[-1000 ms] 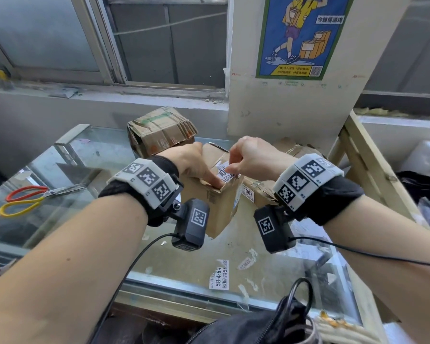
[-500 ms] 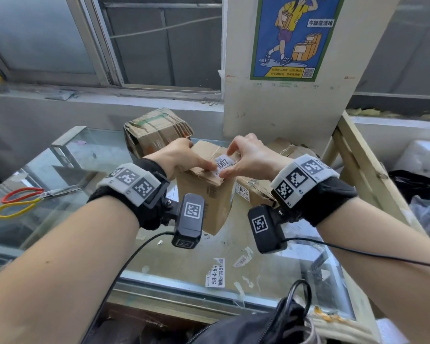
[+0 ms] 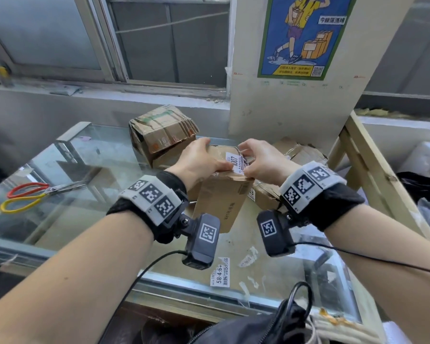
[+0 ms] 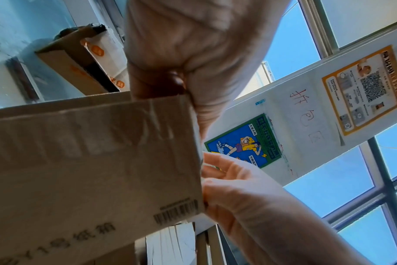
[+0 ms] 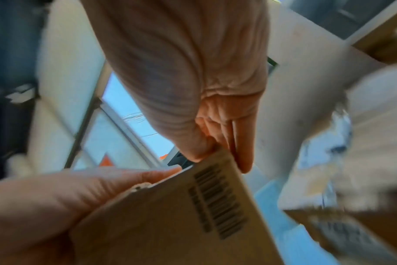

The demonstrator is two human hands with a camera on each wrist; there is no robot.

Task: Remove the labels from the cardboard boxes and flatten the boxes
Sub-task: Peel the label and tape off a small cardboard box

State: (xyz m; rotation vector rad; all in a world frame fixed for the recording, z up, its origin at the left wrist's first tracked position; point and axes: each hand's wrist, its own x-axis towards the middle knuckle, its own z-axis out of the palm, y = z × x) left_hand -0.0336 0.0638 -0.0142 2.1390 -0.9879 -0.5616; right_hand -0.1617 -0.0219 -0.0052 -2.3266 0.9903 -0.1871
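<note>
A brown cardboard box point(image 3: 221, 202) stands on end on the glass table point(image 3: 90, 219), with a white label point(image 3: 235, 162) marked "007" on its top face. My left hand point(image 3: 199, 160) grips the box's top left edge, thumb lying toward the label. My right hand point(image 3: 261, 157) pinches the label's right edge with curled fingers. The left wrist view shows the box's side point(image 4: 91, 161) with a printed barcode, my left hand point(image 4: 181, 62) clamped on its corner and my right hand point(image 4: 238, 179) beyond it. The right wrist view is blurred; box point(image 5: 181, 215), right hand point(image 5: 211, 116).
A crushed box point(image 3: 162, 130) lies behind on the left, and another flattened box point(image 3: 298, 155) on the right. Red and yellow scissors point(image 3: 27, 197) rest on the glass at far left. Peeled label scraps point(image 3: 221, 271) stick near the front edge. A wooden frame point(image 3: 372, 170) borders the right.
The box's labelled face has turned upward under my hands. My right hand has shifted from the label's near corner to its right edge. My left hand keeps hold of the box.
</note>
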